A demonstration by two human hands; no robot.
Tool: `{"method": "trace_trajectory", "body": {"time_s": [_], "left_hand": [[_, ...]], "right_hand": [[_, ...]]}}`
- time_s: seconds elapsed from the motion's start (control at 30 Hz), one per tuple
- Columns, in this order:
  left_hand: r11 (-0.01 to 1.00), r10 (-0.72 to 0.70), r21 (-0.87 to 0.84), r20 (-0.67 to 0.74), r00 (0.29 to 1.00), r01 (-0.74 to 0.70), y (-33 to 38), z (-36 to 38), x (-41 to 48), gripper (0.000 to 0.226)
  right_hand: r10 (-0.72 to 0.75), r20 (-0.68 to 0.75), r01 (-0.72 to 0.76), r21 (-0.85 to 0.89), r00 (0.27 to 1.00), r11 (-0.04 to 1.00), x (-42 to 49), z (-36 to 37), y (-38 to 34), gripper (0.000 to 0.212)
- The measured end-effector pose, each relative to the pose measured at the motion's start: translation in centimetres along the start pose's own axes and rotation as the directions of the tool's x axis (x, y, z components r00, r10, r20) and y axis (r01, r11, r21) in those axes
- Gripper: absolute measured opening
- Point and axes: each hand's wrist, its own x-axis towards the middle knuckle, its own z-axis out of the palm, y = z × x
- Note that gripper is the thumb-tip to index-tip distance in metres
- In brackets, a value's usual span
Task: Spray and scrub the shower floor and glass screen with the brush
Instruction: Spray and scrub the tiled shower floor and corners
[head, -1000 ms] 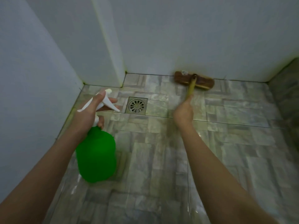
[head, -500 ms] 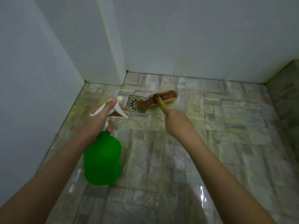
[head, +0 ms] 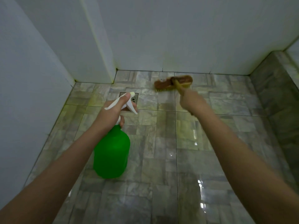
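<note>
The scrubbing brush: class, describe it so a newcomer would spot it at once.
Find the back wall where it meets the tiled floor. Just before that join, right of centre, sits the brush, its handle gripped by the right hand. It alone is brown and bristled; the spray bottle in the left hand is green.

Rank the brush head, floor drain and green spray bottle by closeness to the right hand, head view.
1. Brown wooden brush head, just beyond the right hand.
2. Square metal floor drain, to its left.
3. Green plastic spray bottle, lower left, in the left hand.
</note>
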Motion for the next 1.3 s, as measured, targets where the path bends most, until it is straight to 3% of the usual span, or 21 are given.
{"method": "trace_trajectory", "body": {"time_s": [0.1,0.27,0.43,0.53,0.7,0.77,0.87,0.93,1.07,1.2,1.3], "left_hand": [[0.997,-0.003,0.081,-0.032,0.999,0.005,-0.1,1.3,0.1,0.051],[0.99,-0.078,0.112,-0.036,0.996,0.081,-0.4,3.4,0.9,0.055],[0.984,-0.154,0.078,-0.053,0.987,0.158,-1.3,6.2,1.5,0.059],[0.981,-0.147,0.131,-0.004,0.989,0.146,-1.5,7.2,1.6,0.055],[0.963,-0.157,0.237,0.104,0.982,0.129,-1.0,8.4,2.1,0.058],[0.952,-0.172,0.276,0.117,0.978,0.134,-0.9,9.1,2.0,0.057],[0.952,-0.173,0.27,0.094,0.98,0.142,-0.7,9.7,1.6,0.059],[0.961,-0.152,0.247,0.076,0.985,0.129,-0.4,9.5,1.7,0.06],[0.986,-0.108,0.141,0.14,0.984,0.089,0.5,9.8,1.5,0.045],[0.982,-0.083,0.183,0.172,0.982,0.051,1.1,11.0,1.1,0.065],[0.978,-0.053,0.209,0.164,0.985,0.018,1.1,11.3,1.1,0.053]], "right_hand": [[0.072,0.001,-0.072,0.054,0.997,0.996,2.1,-2.8,1.7,0.077],[0.201,-0.039,-0.2,0.038,0.979,0.979,-5.1,0.6,5.6,0.083],[0.14,-0.069,-0.136,0.061,0.988,0.989,-0.5,-1.8,6.5,0.085],[0.179,-0.054,-0.176,0.054,0.982,0.983,-0.5,-3.1,8.4,0.085],[0.226,-0.126,-0.22,0.061,0.966,0.974,-9.3,0.4,10.9,0.094],[0.235,-0.093,-0.236,-0.001,0.968,0.972,-6.3,-1.5,11.0,0.085],[0.311,-0.031,-0.31,0.023,0.95,0.95,-0.5,-5.8,11.9,0.046],[0.37,0.005,-0.37,0.025,0.929,0.929,-1.0,-7.3,13.0,0.034],[0.347,0.149,-0.355,0.034,0.926,0.934,-8.8,-6.4,14.4,0.034],[0.306,0.065,-0.304,-0.049,0.95,0.952,-4.8,-7.3,15.7,0.039],[0.297,0.021,-0.297,-0.003,0.955,0.955,-1.4,-8.7,16.6,0.047]]}}
